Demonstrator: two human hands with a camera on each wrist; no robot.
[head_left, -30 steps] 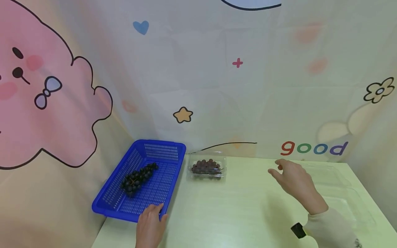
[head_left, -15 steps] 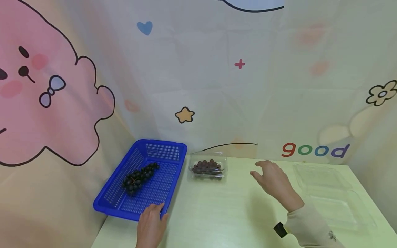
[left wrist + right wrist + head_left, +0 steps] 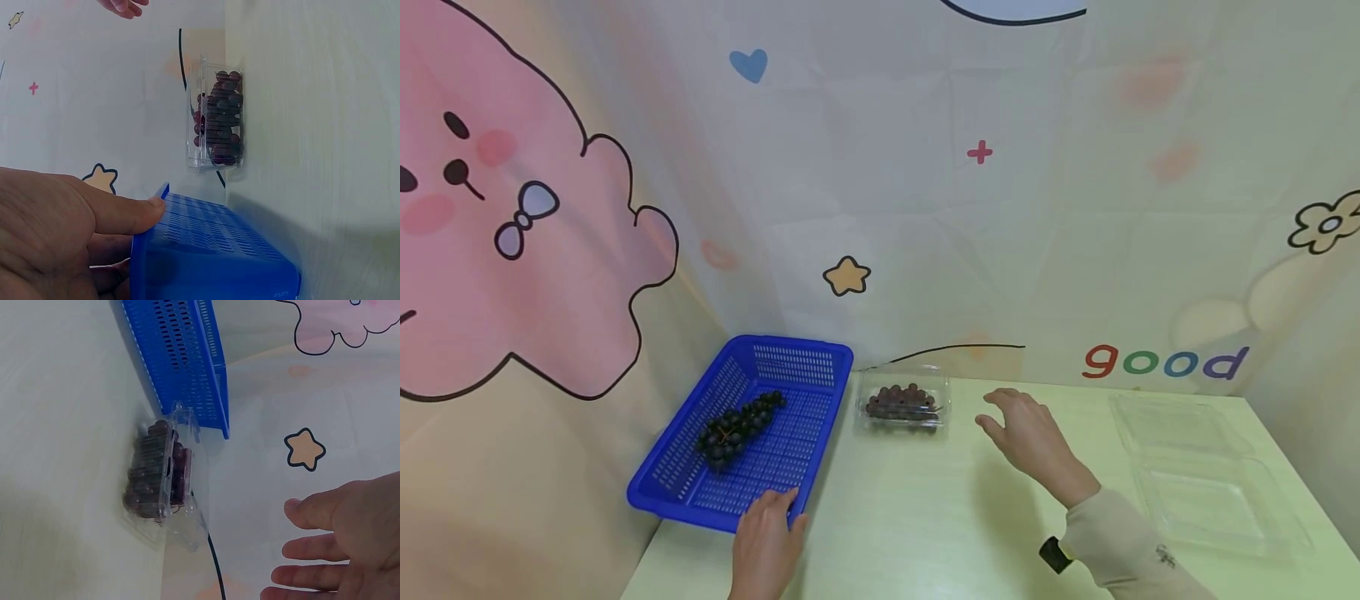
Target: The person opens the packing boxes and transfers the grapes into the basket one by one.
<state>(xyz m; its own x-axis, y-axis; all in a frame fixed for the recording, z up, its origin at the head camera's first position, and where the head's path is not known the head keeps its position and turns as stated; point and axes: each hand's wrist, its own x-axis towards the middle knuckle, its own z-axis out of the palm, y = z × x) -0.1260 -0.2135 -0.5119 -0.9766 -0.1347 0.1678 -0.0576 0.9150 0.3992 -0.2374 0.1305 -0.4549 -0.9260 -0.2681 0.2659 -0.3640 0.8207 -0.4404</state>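
At the basket's near right corner, my left hand (image 3: 765, 542) holds the rim of the blue plastic basket (image 3: 786, 446), thumb on one side and fingers on the other. A bunch of dark grapes (image 3: 728, 437) lies inside on the basket floor. Right of the basket, a closed clear clamshell box (image 3: 195, 140) holds reddish grapes (image 3: 901, 407). My right hand (image 3: 1030, 437) hovers above the table to the right of that box, apart from it. Its fingers (image 3: 312, 548) are spread and relaxed, holding nothing.
A second clear clamshell box (image 3: 1206, 500) lies unfolded flat at the table's right side. The pale table (image 3: 917, 517) meets a printed cloth backdrop (image 3: 925, 233) just behind the grape box. The basket stands near the left cloth wall.
My right hand has moved left, from beside the unfolded clamshell box toward the box of reddish grapes. The left hand stays on the basket rim. The head view has shifted slightly.
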